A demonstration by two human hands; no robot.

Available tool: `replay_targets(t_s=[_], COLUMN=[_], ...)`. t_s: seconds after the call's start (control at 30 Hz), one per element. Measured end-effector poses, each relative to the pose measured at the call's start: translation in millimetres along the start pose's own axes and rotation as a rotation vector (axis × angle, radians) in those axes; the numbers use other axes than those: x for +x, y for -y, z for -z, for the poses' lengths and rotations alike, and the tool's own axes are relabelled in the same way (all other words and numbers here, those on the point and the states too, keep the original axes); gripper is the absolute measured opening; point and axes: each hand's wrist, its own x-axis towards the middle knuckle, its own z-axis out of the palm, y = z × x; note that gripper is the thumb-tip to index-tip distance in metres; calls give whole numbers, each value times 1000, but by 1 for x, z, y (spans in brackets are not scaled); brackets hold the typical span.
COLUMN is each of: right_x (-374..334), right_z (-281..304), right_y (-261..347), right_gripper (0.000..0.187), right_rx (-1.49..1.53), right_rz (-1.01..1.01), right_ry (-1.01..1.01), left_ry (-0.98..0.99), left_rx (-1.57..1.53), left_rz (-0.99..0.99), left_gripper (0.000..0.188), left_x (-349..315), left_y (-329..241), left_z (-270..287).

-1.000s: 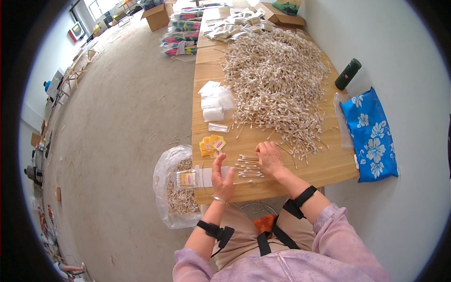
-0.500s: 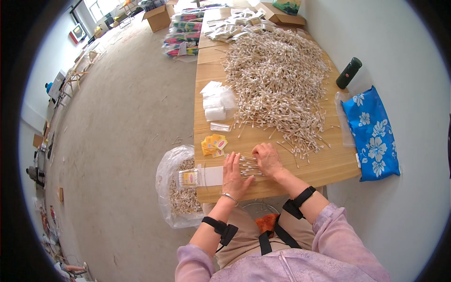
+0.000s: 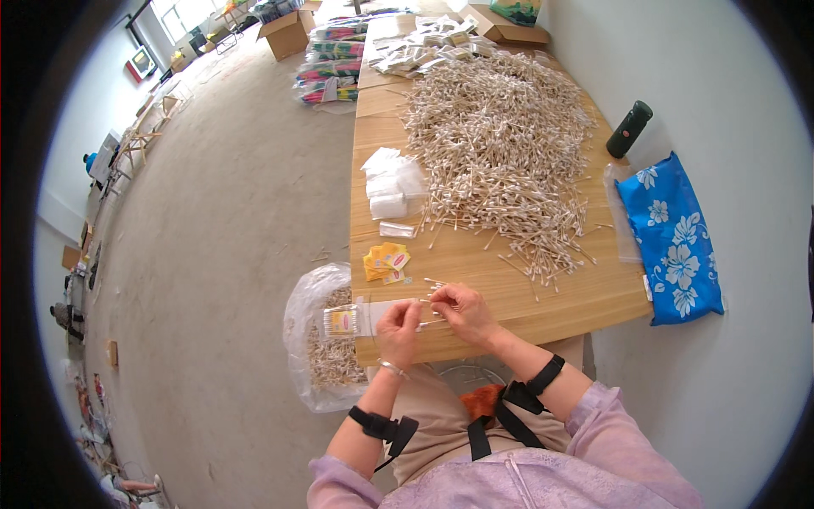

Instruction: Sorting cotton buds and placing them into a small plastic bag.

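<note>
Near the table's front edge my left hand point(image 3: 398, 332) is closed, thumb and fingertips pressed together over a flat white strip point(image 3: 379, 312). Whatever sits in that pinch is too small to make out. Just right of it, my right hand point(image 3: 465, 314) pinches cotton swabs, whose white tips poke out by the fingers. A few loose cotton swabs point(image 3: 435, 282) lie on the wood beside it. At the strip's left end rests a clear pack of swabs point(image 3: 341, 321) with a yellow label. Yellow cards point(image 3: 387, 261) lie in a small overlapping pile beyond my left hand.
A large heap of cotton swabs point(image 3: 500, 136) covers the middle of the table point(image 3: 543, 314). Clear bags point(image 3: 392, 182) lie along its left edge. At the right are a dark bottle point(image 3: 630, 130) and a blue floral pouch point(image 3: 674, 242). A plastic sack of swabs point(image 3: 297, 331) stands at lower left.
Both hands have shifted left and lifted from flat around a row of swabs to pinching fingertips. The swabs between them are now fewer and more scattered.
</note>
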Motion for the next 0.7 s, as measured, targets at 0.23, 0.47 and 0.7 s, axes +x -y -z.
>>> replay_targets(t_s=[0.23, 0.47, 0.7], right_x=[14, 16, 4], right_z=[-11, -14, -18], right_y=[-11, -20, 2], right_gripper=[7, 9, 10], right_rx=[-713, -866, -548], right_rz=[136, 291, 393], right_ry=[12, 12, -108], left_ry=[-73, -22, 75], left_rx=[48, 277, -73], left_rz=[44, -13, 124], left_gripper=[10, 20, 14], left_x=[-2, 10, 17], left_y=[-9, -4, -8], left_z=[47, 15, 2])
